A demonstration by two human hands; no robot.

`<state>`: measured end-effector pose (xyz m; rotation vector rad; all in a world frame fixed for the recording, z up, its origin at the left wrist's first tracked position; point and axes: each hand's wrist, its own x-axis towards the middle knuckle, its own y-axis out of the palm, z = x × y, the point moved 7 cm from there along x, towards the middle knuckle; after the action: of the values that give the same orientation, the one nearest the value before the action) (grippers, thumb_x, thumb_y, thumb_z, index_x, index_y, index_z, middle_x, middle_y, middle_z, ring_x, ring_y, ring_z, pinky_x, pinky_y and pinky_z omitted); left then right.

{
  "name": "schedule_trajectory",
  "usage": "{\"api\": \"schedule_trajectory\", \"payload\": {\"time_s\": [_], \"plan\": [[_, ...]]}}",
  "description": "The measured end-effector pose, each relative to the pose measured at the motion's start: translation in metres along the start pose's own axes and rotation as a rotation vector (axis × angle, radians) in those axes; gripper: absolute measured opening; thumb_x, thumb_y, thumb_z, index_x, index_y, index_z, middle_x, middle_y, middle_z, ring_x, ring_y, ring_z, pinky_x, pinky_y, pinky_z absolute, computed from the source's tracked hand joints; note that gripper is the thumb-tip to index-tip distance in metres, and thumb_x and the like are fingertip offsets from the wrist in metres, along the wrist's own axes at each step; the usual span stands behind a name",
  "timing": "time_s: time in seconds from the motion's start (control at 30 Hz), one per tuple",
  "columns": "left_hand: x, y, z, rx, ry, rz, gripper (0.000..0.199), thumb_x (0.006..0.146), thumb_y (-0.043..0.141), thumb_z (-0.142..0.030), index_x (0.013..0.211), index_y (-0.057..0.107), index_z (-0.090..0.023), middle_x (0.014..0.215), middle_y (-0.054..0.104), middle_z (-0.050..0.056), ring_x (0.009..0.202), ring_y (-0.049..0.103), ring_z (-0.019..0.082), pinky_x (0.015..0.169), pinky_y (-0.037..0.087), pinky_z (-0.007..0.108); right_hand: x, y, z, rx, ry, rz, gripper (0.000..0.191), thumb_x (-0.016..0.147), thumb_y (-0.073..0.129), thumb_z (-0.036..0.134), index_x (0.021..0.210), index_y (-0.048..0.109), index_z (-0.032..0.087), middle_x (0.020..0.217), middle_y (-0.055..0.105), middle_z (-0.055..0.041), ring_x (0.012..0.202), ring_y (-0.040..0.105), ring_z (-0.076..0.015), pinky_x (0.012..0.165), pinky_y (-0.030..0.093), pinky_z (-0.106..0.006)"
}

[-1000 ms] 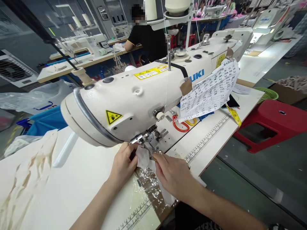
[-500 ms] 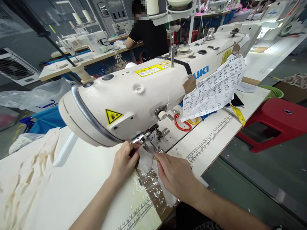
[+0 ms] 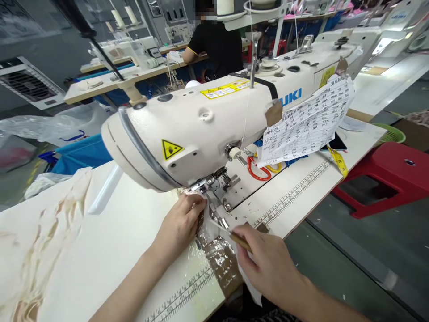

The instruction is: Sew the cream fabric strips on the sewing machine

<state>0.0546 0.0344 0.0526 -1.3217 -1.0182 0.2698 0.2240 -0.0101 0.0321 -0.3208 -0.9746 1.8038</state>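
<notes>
A white sewing machine [image 3: 208, 129] spans the middle of the view. Just below its head, my left hand [image 3: 179, 221] is closed, its thumb and fingers pinching thin white fabric [image 3: 209, 230] near the presser foot. My right hand [image 3: 268, 264], to the right and nearer me, grips a slim tool with a brown handle [image 3: 240, 242]. The tool's thin light shaft points toward the fabric and the metal guide [image 3: 219, 218]; its exact kind is unclear. White fabric also hangs below my right hand. The needle is hidden.
Red-handled scissors [image 3: 258, 170] lie behind the needle area. A handwritten sheet [image 3: 306, 123] is taped to the machine. Cream fabric [image 3: 50, 232] covers the table's left. A red stool [image 3: 385, 179] stands right, beside a yellow tape measure [image 3: 339, 162]. A person [image 3: 216, 49] sits beyond.
My right hand has drawn back from the presser foot, down and to the right, and the brown-handled tool now shows. My left hand still holds the fabric. The camera view has shifted slightly.
</notes>
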Motion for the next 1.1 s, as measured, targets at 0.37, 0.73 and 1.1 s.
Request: {"api": "schedule_trajectory", "payload": {"time_s": [0.37,0.73,1.1], "plan": [[-0.002,0.019,-0.021,0.336,-0.128,0.099,0.035,0.095,0.036,-0.001,0.119,0.061,0.0,0.119,0.062,0.019,0.107,0.056,0.03,0.084,0.061,0.042,-0.065,-0.016,-0.01,0.169,-0.016,0.088,0.024,0.094,0.039,0.011,0.106,0.056,0.024,0.083,0.069,-0.0007,0.069,0.068,-0.0178,0.063,0.051,-0.025],[-0.008,0.022,-0.028,0.316,-0.115,0.08,0.045,0.089,0.034,0.003,0.127,0.058,0.0,0.126,0.063,0.019,0.113,0.058,0.029,0.091,0.058,0.044,-0.072,-0.012,-0.021,0.252,0.018,0.122,0.028,0.1,0.039,0.016,0.12,0.054,0.028,0.093,0.07,-0.0006,0.074,0.068,-0.0172,0.067,0.049,-0.025],[-0.014,0.017,-0.003,0.073,-0.163,0.051,0.043,0.093,0.035,-0.005,0.129,0.058,-0.008,0.132,0.063,0.013,0.125,0.057,0.027,0.101,0.055,0.051,-0.066,0.003,-0.046,0.528,0.351,0.08,0.028,0.103,0.042,0.041,0.109,0.064,0.024,0.073,0.057,0.0021,0.062,0.05,-0.0161,0.059,0.04,-0.024]]}}
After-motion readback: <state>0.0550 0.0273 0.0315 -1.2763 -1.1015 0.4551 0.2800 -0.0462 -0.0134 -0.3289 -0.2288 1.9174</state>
